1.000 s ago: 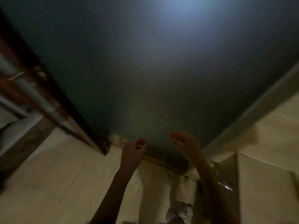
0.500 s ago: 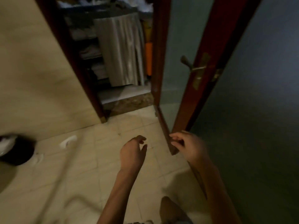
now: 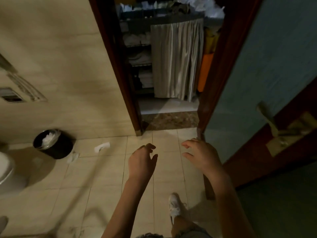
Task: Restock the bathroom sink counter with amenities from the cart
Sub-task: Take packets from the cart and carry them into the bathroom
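The cart [image 3: 163, 16] stands in the upper middle of the frame, just beyond the open doorway. Its top tray holds the amenities [image 3: 147, 5], a jumble of pale packets too blurred to tell apart. Below them a grey curtain [image 3: 176, 59] hangs over the front, with folded towels [image 3: 139, 40] on the shelves to its left. The sink tabletop is not in view.

Low in the middle of the frame, the left hand [image 3: 142, 162] and right hand [image 3: 202, 155] are raised side by side. Neither grip holds anything; the fingers are loosely curled. The step in hand appears to be reaching the cart.

To do it well, the person should pass squarely through the gap, keeping the right arm off the door [image 3: 274, 66] and its handle [image 3: 267, 117] at the right edge. The foot should lift over the dark stone threshold [image 3: 169, 120]. The white shoe [image 3: 175, 205] is on the tiled floor [image 3: 103, 177]. Paper scraps [image 3: 102, 146] lie beside the black bin [image 3: 53, 143] at the left, so a straight line to the cart avoids them. At the cart, picking from the open top tray looks easier than lifting the curtain.
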Demonstrator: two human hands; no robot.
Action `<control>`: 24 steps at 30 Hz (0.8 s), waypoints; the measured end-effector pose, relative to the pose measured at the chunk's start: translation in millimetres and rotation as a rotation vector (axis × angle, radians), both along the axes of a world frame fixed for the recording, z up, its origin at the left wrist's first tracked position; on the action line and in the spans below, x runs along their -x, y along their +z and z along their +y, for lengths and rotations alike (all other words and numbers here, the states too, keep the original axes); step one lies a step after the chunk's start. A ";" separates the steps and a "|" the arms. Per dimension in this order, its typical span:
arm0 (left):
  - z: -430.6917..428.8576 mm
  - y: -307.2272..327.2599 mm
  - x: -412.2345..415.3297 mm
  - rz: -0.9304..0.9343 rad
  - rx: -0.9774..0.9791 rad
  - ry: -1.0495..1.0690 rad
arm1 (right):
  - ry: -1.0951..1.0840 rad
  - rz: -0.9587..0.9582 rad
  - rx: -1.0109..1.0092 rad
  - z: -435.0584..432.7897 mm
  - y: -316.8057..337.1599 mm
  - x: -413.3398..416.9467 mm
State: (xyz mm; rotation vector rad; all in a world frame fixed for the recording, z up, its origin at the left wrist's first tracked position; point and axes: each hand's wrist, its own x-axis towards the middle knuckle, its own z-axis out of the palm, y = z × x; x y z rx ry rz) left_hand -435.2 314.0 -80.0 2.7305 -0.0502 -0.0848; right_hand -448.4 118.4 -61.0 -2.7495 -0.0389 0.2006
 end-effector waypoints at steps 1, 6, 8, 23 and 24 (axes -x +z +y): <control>-7.4 5.0 -18.2 -0.014 0.008 -0.002 | -0.004 -0.007 0.003 -7.2 5.3 -16.8; -48.4 20.7 -102.2 -0.092 0.075 -0.034 | -0.043 -0.073 -0.002 -49.6 25.9 -97.2; -56.9 18.9 -124.9 -0.089 0.075 -0.054 | -0.048 -0.079 -0.010 -61.4 30.4 -121.6; -63.7 -21.4 -330.8 -0.011 0.118 -0.089 | -0.036 0.055 -0.009 -69.7 -12.5 -321.5; -61.7 -21.7 -356.5 -0.025 0.129 -0.082 | -0.037 0.042 0.002 -67.7 -13.2 -347.2</control>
